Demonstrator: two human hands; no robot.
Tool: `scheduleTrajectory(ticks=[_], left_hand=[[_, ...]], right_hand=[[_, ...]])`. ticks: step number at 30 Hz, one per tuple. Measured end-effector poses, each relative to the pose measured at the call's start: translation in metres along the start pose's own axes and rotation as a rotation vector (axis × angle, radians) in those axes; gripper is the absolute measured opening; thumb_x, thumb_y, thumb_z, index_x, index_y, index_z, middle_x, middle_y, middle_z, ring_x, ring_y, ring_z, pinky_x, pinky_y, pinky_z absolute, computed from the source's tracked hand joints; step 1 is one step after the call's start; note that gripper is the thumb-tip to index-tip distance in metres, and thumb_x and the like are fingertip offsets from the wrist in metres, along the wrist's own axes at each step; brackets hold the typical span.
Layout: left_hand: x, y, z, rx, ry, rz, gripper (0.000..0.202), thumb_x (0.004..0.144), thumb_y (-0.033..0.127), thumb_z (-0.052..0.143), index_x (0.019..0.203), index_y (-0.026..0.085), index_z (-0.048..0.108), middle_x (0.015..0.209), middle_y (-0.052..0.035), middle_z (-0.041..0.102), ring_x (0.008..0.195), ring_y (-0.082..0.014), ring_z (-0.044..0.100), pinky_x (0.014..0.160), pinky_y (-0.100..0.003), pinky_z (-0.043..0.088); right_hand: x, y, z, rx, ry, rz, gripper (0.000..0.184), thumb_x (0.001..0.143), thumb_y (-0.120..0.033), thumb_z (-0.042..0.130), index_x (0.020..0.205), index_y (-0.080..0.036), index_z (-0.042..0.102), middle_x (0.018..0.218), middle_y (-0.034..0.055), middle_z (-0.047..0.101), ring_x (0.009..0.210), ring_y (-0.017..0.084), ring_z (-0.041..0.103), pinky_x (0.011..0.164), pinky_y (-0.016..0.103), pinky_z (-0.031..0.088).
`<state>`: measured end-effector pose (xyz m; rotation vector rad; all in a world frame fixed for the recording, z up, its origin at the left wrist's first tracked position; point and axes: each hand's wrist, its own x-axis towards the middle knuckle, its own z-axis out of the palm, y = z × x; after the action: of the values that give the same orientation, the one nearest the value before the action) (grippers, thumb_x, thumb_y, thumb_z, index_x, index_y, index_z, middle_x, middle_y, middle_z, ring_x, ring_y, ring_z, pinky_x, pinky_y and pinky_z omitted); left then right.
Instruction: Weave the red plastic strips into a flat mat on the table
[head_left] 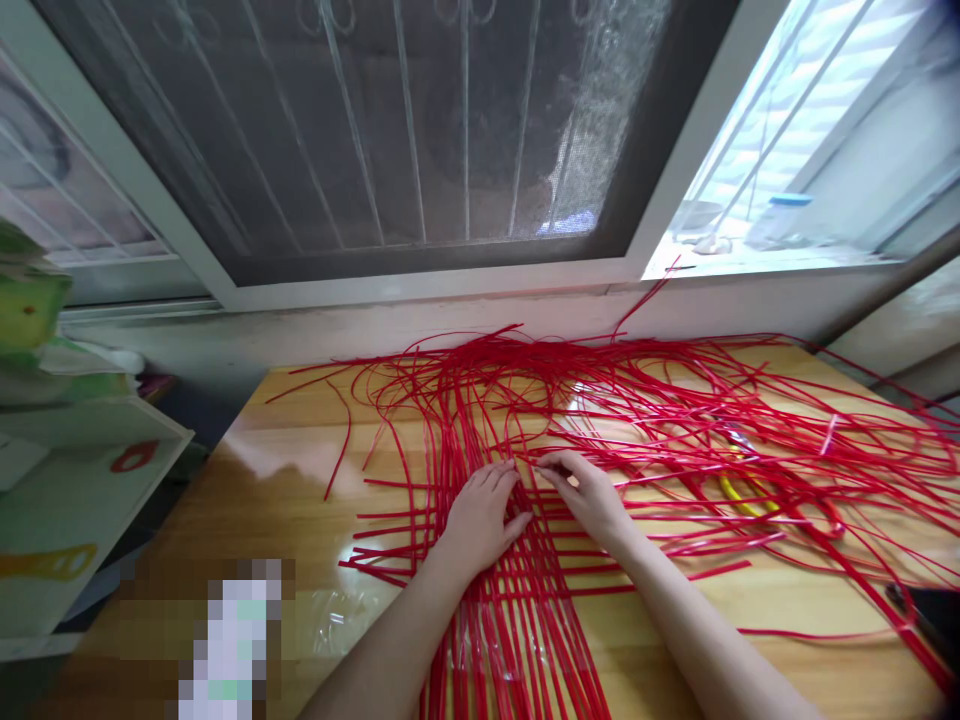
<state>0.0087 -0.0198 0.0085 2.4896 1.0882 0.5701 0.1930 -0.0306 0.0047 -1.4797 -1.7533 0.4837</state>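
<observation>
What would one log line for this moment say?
left hand: flat on crossed red strips | right hand: pinching one strip | surface: wooden table | nearby: yellow-handled tool under loose strips

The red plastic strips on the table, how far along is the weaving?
Done: a small crossed patch of thin red plastic strips lies flat on the wooden table. In hand: the left hand presses it down while the right hand pinches a strip. Left: most strips fan out loose, unwoven.
</observation>
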Motion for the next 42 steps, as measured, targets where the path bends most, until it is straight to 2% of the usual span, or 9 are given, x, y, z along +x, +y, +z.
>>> scheduleTrajectory(ticks=[3,8,17,21,28,32,37,42], left_hand=[[0.000,0.001,-0.001,-0.011,0.000,-0.001,0.039,0.077,0.034,0.054,0.113,0.021,0.046,0.123,-0.0067,0.048,0.117,-0.0206,0.040,0.101,-0.037,0.033],[0.001,0.000,0.000,-0.038,-0.006,-0.020,0.041,0.076,0.033,0.055,0.115,0.022,0.046,0.125,-0.0070,0.047,0.117,-0.0212,0.040,0.100,-0.039,0.034],[0.000,-0.004,0.000,-0.074,-0.012,-0.009,0.034,0.079,0.030,0.052,0.111,0.021,0.049,0.131,-0.0079,0.042,0.121,-0.0211,0.038,0.101,-0.040,0.035],[-0.001,-0.006,0.000,-0.066,-0.008,0.013,0.034,0.081,0.028,0.049,0.114,0.023,0.048,0.133,-0.0070,0.041,0.123,-0.0204,0.036,0.101,-0.041,0.035],[-0.002,-0.006,0.000,-0.041,-0.013,0.011,0.035,0.081,0.029,0.048,0.115,0.020,0.048,0.133,-0.0080,0.041,0.124,-0.0206,0.034,0.102,-0.040,0.033],[-0.002,-0.006,0.002,-0.026,-0.006,0.021,0.036,0.080,0.027,0.049,0.115,0.020,0.048,0.137,-0.0073,0.035,0.126,-0.0207,0.032,0.102,-0.040,0.033],[0.000,-0.005,0.003,-0.032,-0.011,0.035,0.037,0.080,0.026,0.049,0.116,0.020,0.046,0.131,-0.0070,0.043,0.125,-0.0204,0.032,0.103,-0.041,0.033],[0.000,-0.005,0.003,-0.060,-0.016,0.002,0.044,0.080,0.028,0.048,0.122,0.018,0.040,0.130,-0.0081,0.044,0.124,-0.0201,0.033,0.104,-0.040,0.031]], right_hand=[[0.002,-0.001,0.009,-0.001,-0.057,0.032,0.014,0.081,-0.027,0.046,0.084,-0.019,0.057,0.082,0.0038,0.063,0.078,0.016,0.058,0.072,0.029,0.046],[0.004,0.000,0.014,-0.169,-0.095,0.053,0.015,0.080,-0.026,0.045,0.076,-0.018,0.058,0.075,0.0040,0.061,0.071,0.017,0.056,0.067,0.029,0.044],[0.000,-0.008,0.013,-0.314,0.024,0.057,0.011,0.075,-0.022,0.045,0.066,-0.019,0.052,0.063,0.0017,0.057,0.060,0.015,0.052,0.057,0.025,0.040],[0.001,-0.011,0.014,-0.352,0.030,0.005,0.013,0.076,-0.021,0.044,0.065,-0.019,0.052,0.064,0.0022,0.057,0.060,0.015,0.053,0.056,0.024,0.040],[0.005,-0.010,0.008,-0.354,0.106,0.037,0.013,0.077,-0.023,0.044,0.068,-0.019,0.052,0.066,0.0019,0.057,0.062,0.015,0.052,0.058,0.024,0.040],[0.007,-0.013,0.009,-0.426,0.082,-0.031,0.018,0.078,-0.021,0.042,0.063,-0.020,0.051,0.065,0.0021,0.057,0.062,0.015,0.052,0.058,0.024,0.039],[0.010,-0.014,0.015,-0.517,0.077,-0.064,0.019,0.078,-0.019,0.041,0.064,-0.019,0.053,0.067,0.0035,0.057,0.064,0.015,0.052,0.058,0.024,0.038],[0.014,-0.001,0.013,-0.365,-0.029,-0.013,0.018,0.080,-0.022,0.044,0.071,-0.018,0.058,0.071,0.0034,0.060,0.067,0.016,0.055,0.062,0.026,0.042]])
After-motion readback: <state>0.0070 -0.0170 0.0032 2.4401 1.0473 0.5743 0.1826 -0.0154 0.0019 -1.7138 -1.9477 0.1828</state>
